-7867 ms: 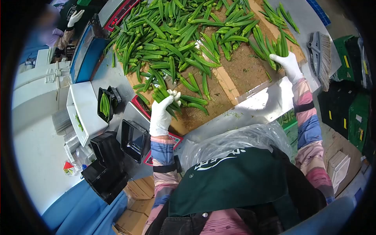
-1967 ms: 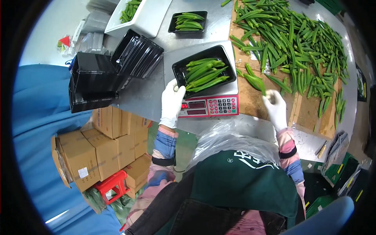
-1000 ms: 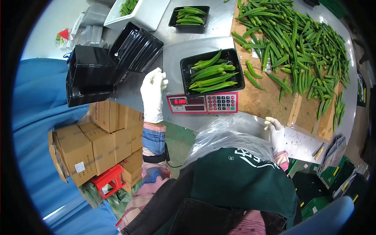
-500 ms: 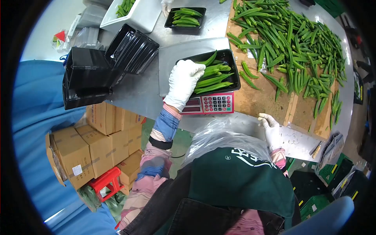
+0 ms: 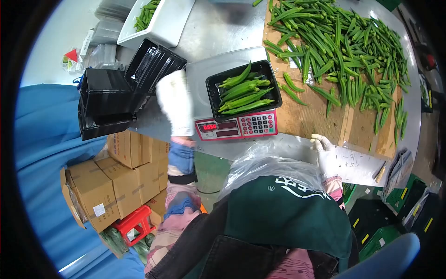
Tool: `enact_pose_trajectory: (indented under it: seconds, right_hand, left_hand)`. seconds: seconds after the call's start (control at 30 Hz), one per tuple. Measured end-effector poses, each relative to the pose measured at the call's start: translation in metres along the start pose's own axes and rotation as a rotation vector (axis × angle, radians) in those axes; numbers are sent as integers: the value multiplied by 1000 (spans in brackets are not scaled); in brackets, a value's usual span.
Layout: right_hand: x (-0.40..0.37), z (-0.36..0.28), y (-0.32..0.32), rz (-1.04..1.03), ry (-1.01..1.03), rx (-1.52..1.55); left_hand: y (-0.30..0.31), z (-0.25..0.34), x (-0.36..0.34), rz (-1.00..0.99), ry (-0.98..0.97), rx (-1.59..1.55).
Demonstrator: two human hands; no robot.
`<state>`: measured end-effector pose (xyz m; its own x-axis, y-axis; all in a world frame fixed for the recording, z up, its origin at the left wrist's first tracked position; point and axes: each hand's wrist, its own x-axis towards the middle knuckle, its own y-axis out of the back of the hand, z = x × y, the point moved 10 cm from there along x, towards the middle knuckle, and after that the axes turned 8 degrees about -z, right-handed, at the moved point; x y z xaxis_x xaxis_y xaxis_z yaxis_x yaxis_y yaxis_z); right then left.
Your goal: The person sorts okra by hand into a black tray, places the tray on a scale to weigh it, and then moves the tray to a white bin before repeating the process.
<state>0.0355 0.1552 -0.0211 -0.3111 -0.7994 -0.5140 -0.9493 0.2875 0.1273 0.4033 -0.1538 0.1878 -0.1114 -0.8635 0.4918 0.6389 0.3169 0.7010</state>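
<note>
My left hand [image 5: 176, 104], in a white glove, is smeared by motion beside the stacked black trays [image 5: 153, 65]; its fingers cannot be made out. To its right a black tray [image 5: 213, 95] sits on the scale [image 5: 258, 124], whose display glows with red digits. Several green okra pods [image 5: 246, 88] lie in that tray. My right hand [image 5: 324, 153], also gloved in white, rests at the table's front edge with its fingers loosely bent and apart, holding nothing visible.
A large heap of okra [image 5: 344, 51] covers the cardboard [image 5: 297, 118] on the right. At the back left stands a white bin [image 5: 181, 23] with okra inside. Cardboard boxes [image 5: 93, 190] and a red stool [image 5: 134, 223] are below on the left.
My left hand has left the okra on the scale and swung left towards the stacked trays. The filled tray at the back and another person's gloved hand have gone from view.
</note>
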Motion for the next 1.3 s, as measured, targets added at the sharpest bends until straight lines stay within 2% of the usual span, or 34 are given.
enact_pose_trajectory:
  seconds: [0.03,0.07,0.1,0.17,0.23,0.27,0.3,0.37,0.43,0.5,0.53,0.57,0.63,0.67,0.8,0.83,0.9,1.0,1.03,1.1,1.17,1.23,1.3]
  right_hand:
    - [0,7,3,4,-4,-2]
    - [1,12,6,6,-6,-3]
    - [1,16,6,-9,-33,-7]
    - [4,23,3,-38,-83,-11]
    - [8,25,-2,-67,-62,-19]
    - [11,24,-5,-82,-50,-28]
    - [13,21,-7,-90,-52,-35]
    - [15,12,-12,-104,-54,-52]
    - [17,8,-14,-119,-23,-50]
    - [17,5,-13,-115,-17,-69]
    - [15,3,-11,-104,-26,-89]
    - [13,1,-10,-90,-34,-108]
    - [8,-2,-9,-57,-47,-81]
    - [5,-4,-8,-35,-54,-66]
    - [1,3,-5,-63,-105,-158]
    - [2,10,-2,-56,-111,-177]
    - [2,17,3,-38,-124,-209]
    - [-1,26,8,6,-120,-204]
    - [-2,29,10,23,-126,-231]
    - [-7,26,14,71,-103,-247]
    - [-10,27,17,108,-89,-250]
    - [-10,35,19,130,-82,-245]
    - [-11,37,18,123,-133,-243]
  left_hand:
    - [26,-24,-1,100,96,71]
    - [50,-37,4,56,280,128]
    - [68,-31,1,128,157,620]
    - [77,-26,-19,192,-36,1240]
    - [80,-92,-27,-183,182,669]
    - [71,-153,-49,-307,368,438]
    - [57,-173,-62,-292,411,20]
    - [21,-132,-80,-278,669,-486]
    - [-18,-102,-87,-433,651,-576]
    - [-53,-75,-94,-613,739,-632]
    - [-63,-58,-94,-649,680,-620]
    - [-75,-49,-95,-756,633,-447]
    - [-97,-40,-84,-745,255,-297]
    - [-102,-43,-79,-690,200,-268]
    - [-136,-59,-36,-812,494,-480]
    - [-141,-64,-15,-772,548,-502]
    - [-156,-83,29,-658,558,-597]
    - [-180,-117,87,-618,540,-541]
    - [-190,-133,104,-537,525,-559]
    - [-240,-226,132,-550,547,-515]
    - [-235,-207,121,-403,732,-791]
    - [-257,-245,125,-459,674,-913]
    - [-236,-229,122,-492,687,-727]
